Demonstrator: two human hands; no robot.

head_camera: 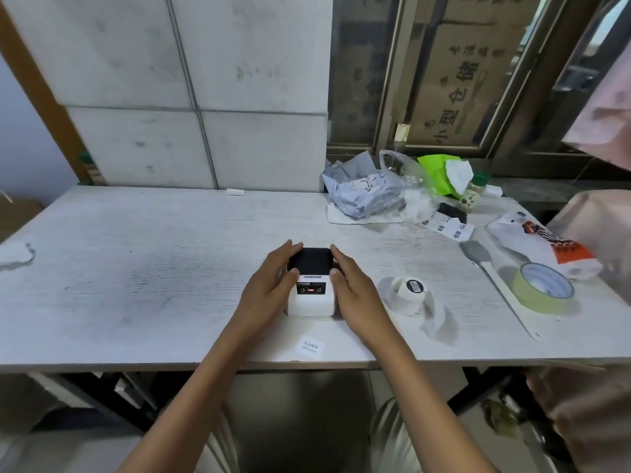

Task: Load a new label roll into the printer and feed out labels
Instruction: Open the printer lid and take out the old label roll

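A small white label printer [311, 298] with a black lid stands in the middle of the white table [153, 268]. My left hand [273, 281] grips its left side, thumb resting on the lid's front edge. My right hand [351, 285] clasps its right side the same way. The lid looks shut. To the right of the printer stands a white label roll [408, 295], partly in clear plastic wrap. One loose printed label [310, 346] lies near the table's front edge, just in front of the printer.
A roll of pale tape [543, 288] and a grey brush [478, 257] lie at the right. Grey and clear bags [365, 192], a green packet [437, 175], a spice jar [473, 192] and a white printed bag [546, 247] crowd the back right. A crumpled tissue [15, 254] lies far left.
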